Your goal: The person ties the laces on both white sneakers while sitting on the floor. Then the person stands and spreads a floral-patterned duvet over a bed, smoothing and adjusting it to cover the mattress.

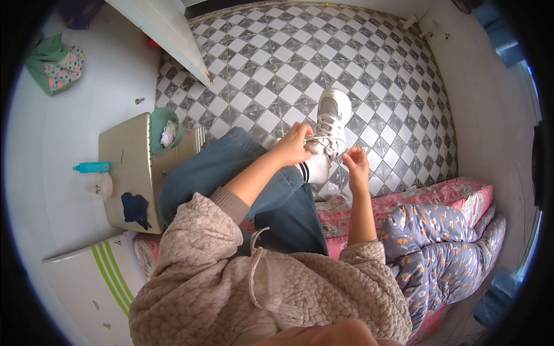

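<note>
A white lace-up sneaker (332, 108) is on my foot, toe pointing away from me, above the tiled floor. Its white shoelace (327, 140) lies in loops over the tongue. At the left side of the laces is my left hand (296, 145), its fingers bent around a part of the lace. My right hand (357, 161) is raised just right of the shoe, thumb and fingertips close together; whether a lace end is between them cannot be told. A white sock with black stripes (305, 172) shows at the ankle, below blue jeans (277, 186).
On the left stands a beige cabinet (125, 168) with a green bowl (155, 142), a turquoise bottle (96, 167) and a dark cloth (135, 210). A flowered grey quilt (441, 255) lies on the pink bed (433, 190) at right. A door (173, 39) stands ajar at upper left.
</note>
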